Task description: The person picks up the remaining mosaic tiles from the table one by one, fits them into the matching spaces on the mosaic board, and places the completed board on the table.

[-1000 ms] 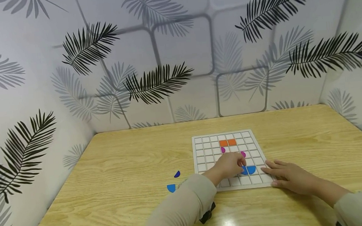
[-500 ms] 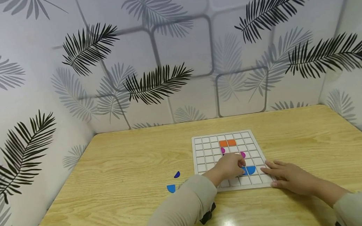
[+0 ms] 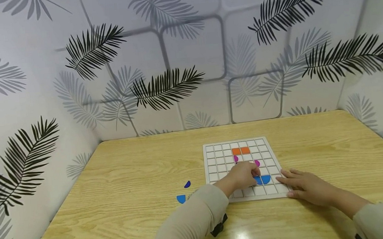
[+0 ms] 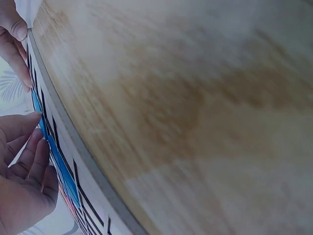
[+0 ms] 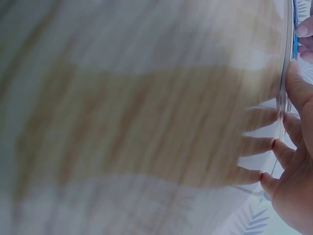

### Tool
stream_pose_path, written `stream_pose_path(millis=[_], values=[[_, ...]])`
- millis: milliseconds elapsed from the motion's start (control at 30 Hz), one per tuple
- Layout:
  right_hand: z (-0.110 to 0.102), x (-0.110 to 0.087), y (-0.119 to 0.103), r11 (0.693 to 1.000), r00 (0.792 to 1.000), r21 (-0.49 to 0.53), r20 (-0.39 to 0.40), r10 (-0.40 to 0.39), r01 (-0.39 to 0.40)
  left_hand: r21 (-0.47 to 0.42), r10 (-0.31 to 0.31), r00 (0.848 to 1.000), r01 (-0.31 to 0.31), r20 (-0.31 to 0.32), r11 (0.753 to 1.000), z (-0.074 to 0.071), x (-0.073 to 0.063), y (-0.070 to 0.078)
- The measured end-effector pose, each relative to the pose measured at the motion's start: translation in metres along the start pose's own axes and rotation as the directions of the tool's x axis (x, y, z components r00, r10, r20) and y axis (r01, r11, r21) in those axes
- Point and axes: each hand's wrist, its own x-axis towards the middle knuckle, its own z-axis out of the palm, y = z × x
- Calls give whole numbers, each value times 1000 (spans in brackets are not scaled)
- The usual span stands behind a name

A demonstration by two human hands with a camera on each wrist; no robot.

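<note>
My left hand (image 3: 242,174) is over the lower middle of a white gridded board (image 3: 212,162). Its thumb and fingers are bent together at a light blue piece (image 3: 258,180), partly hidden by the fingertips. Against its right side lies a rounded light blue piece (image 3: 266,179). In the left wrist view, the fingertips of the left hand (image 4: 24,166) meet the blue strip of pieces (image 4: 63,169) on the board. My right hand (image 3: 307,187) rests with spread fingers at the board's lower right edge; the right wrist view shows its fingers (image 5: 294,85) along that edge.
Two orange squares (image 3: 240,151) sit high on the board, with magenta rounded pieces (image 3: 236,158) below them. Left of the board, a dark blue half-round piece (image 3: 187,184) and a light blue rounded piece (image 3: 181,199) lie on the wooden table (image 3: 142,174). A leaf-patterned wall (image 3: 196,97) stands behind.
The left hand has shifted very slightly at the blue pieces, and a dark sliver shows below the left magenta piece. The right hand stays at the board's edge.
</note>
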Motion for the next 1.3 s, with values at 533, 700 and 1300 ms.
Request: stream_pose_path(millis=[533, 700, 1300], values=[[-1, 0, -1, 1000, 1000, 19, -27, 12, -11, -15, 27, 1000, -27, 6, 1000, -1, 3, -1], [-1, 0, -1, 1000, 999, 11, -32, 2, -2, -22, 33, 999, -33, 4, 999, -1, 2, -2], [1, -1, -2, 1000, 1000, 5, -29, 3, -3, 10, 24, 1000, -24, 13, 1000, -1, 1, -4]])
